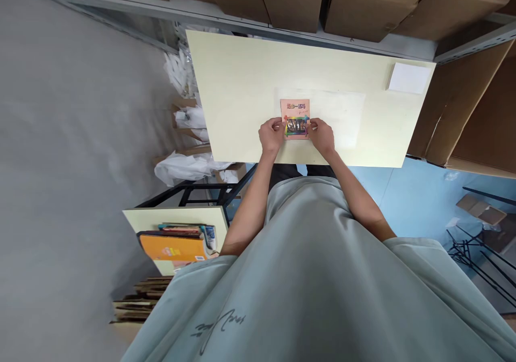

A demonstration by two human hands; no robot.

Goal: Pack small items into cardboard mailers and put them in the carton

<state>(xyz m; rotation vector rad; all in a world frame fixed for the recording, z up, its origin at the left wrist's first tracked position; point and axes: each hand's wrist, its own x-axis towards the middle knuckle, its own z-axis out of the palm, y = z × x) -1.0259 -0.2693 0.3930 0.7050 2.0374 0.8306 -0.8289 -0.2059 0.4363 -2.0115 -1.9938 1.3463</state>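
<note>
A small pink book [295,107] with a rainbow-framed picture on its cover lies at the near middle of the pale table [242,82]. My left hand [271,136] grips its left edge between thumb and fingers. On the opposite edge, my right hand [321,136] pinches the cover the same way. Under the book and to its right is a whitish, nearly see-through sheet [342,117], flat on the tabletop. The book's underside is hidden.
A stack of white paper [408,78] sits at the table's far right corner. Cardboard boxes [363,15] line the shelf behind, and an open carton [479,104] stands at the right. On a lower stand at left rest several books [173,246]. White plastic bags [185,168] crowd the table's left side.
</note>
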